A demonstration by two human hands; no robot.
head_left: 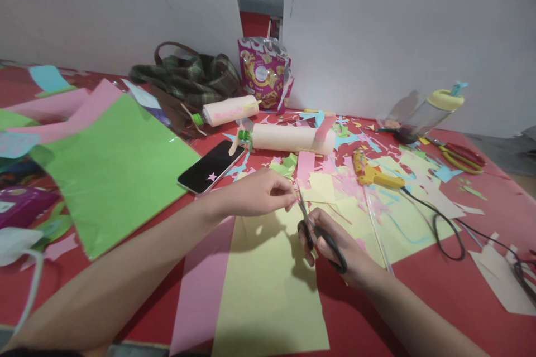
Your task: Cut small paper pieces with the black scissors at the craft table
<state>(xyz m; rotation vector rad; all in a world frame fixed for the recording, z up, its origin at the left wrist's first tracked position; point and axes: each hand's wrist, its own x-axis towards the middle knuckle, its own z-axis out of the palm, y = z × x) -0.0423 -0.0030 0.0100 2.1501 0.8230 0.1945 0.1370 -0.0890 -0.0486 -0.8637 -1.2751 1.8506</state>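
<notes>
My right hand (330, 240) holds black-handled scissors (307, 222), fingers in the loops and the blades pointing up and away from me. Close to the blade tips, my left hand (268, 192) is closed in a pinch; whatever is between its fingertips is too small to make out. Beneath both hands lies a sheet of yellow paper (268, 295), partly over a pink sheet (201, 290). Just beyond, a pink strip (306, 165) and a small yellow piece (321, 187) lie among paper scraps.
Left are a phone (211, 167) and green sheets (113, 173). Two paper-wrapped bottles (288, 138) lie ahead, before a snack bag (264, 75) and plaid cloth bag (196, 75). Right are a yellow glue gun (379, 177) with its cord, more scissors (460, 157) and a clear bottle (429, 117).
</notes>
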